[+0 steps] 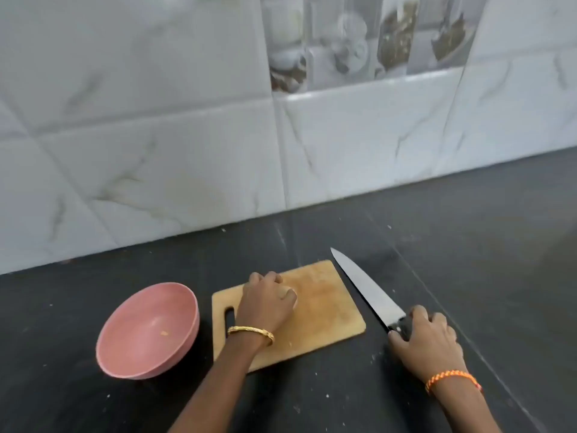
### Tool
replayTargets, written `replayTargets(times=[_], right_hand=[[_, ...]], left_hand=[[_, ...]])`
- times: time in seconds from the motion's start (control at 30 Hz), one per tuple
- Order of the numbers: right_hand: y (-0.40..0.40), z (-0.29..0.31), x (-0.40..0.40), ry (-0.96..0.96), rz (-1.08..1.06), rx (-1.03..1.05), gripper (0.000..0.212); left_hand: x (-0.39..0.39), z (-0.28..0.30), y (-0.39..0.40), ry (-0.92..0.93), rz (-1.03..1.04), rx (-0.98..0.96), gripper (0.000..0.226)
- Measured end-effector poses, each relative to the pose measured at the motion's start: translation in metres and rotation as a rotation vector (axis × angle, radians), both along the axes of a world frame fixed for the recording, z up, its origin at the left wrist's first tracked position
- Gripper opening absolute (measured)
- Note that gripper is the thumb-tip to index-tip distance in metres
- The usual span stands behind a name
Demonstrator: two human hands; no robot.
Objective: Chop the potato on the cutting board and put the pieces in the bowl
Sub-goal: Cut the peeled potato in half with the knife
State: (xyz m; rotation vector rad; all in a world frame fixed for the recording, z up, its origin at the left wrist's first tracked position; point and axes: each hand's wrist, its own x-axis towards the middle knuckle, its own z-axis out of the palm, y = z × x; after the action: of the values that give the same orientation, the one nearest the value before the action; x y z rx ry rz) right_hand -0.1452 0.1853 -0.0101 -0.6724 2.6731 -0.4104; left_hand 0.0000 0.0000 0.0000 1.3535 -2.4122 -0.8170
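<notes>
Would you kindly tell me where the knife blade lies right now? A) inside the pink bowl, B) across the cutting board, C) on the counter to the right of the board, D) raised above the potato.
C: the knife rests on the dark counter beside the cutting board, its handle under the right hand.

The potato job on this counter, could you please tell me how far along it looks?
Only setup looks done: the cutting board and pink bowl sit side by side. In hand: the left hand covers the potato on the board, and the right hand closes on the handle of the knife, which lies on the counter beside the board. Left: all the cutting and the transfer; the bowl holds only a tiny scrap.
</notes>
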Motion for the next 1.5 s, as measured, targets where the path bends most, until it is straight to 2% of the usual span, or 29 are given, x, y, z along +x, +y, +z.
replayTargets(times=[0.07,0.23,0.33,0.47,0.6,0.67,0.8,1.1,1.27,1.5], right_hand=[[0.0,-0.011,-0.004,-0.029,0.019,0.021,0.035],[-0.009,-0.024,-0.004,-0.031,-0.002,-0.071,0.028],[-0.02,-0.019,-0.006,-0.052,-0.05,-0.224,0.025],[-0.039,-0.014,-0.001,-0.097,-0.087,-0.438,0.02],[-0.056,-0.01,0.013,-0.31,-0.128,-0.632,0.03],[-0.061,-0.012,0.019,-0.38,-0.082,-0.632,0.032],[-0.066,-0.014,0.026,-0.364,0.064,-0.558,0.031],[-0.056,-0.014,0.016,-0.364,0.095,-0.609,0.039],[-0.06,-0.016,0.019,-0.332,0.122,-0.618,0.038],[-0.067,-0.018,0.021,-0.302,0.155,-0.566,0.039]], left_hand=[[0.001,-0.007,-0.005,-0.076,-0.053,0.025,0.045],[0.013,-0.013,-0.009,-0.057,-0.11,0.125,0.057],[0.013,-0.012,-0.013,-0.039,-0.096,0.166,0.057],[0.01,-0.014,-0.012,0.083,-0.054,0.265,0.054],[-0.001,-0.016,-0.009,0.155,0.005,0.345,0.059],[-0.007,-0.019,-0.008,0.195,0.009,0.384,0.059],[-0.019,-0.02,-0.005,0.265,0.018,0.337,0.065],[-0.032,-0.03,-0.016,0.353,0.086,0.37,0.077],[-0.035,-0.038,-0.025,0.337,0.096,0.328,0.068],[-0.037,-0.043,-0.03,0.341,0.118,0.275,0.068]])
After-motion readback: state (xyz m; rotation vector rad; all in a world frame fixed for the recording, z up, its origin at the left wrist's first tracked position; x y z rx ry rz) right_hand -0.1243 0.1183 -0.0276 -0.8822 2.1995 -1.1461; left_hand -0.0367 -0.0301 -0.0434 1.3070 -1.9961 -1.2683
